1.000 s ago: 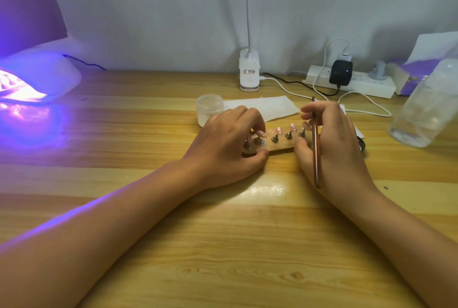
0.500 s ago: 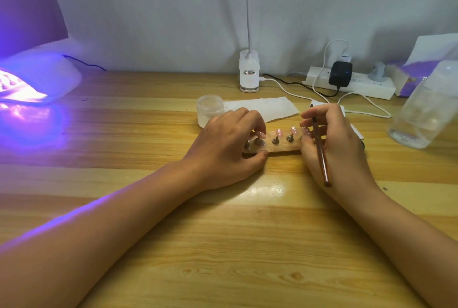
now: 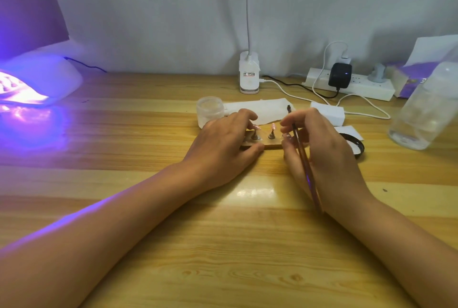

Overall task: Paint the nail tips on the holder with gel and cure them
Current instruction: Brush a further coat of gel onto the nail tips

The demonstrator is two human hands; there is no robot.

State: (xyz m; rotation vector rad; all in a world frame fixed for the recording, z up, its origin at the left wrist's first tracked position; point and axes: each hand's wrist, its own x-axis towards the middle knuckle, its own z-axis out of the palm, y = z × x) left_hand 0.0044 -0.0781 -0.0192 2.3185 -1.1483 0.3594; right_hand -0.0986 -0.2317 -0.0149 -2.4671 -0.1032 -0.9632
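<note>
Gripping the left end of the wooden nail tip holder (image 3: 272, 145), the left hand (image 3: 223, 144) curls its fingers over the top and sets its thumb against the near side. The right hand (image 3: 327, 154) pinches a thin nail brush (image 3: 304, 159), bristles pointing toward the far edge of the counter (image 3: 223, 245), with its fingertips at the holder's right end. Pink nail tips (image 3: 273, 126) stand on pegs between the hands. The holder lies mid-counter; a lit UV curing lamp (image 3: 42, 79) glows at the far left corner.

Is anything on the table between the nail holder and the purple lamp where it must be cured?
The left hand holds the holder at its left end; a small clear jar stands just behind that hand, close to the straight path to the lamp. Nothing else lies between.
</note>
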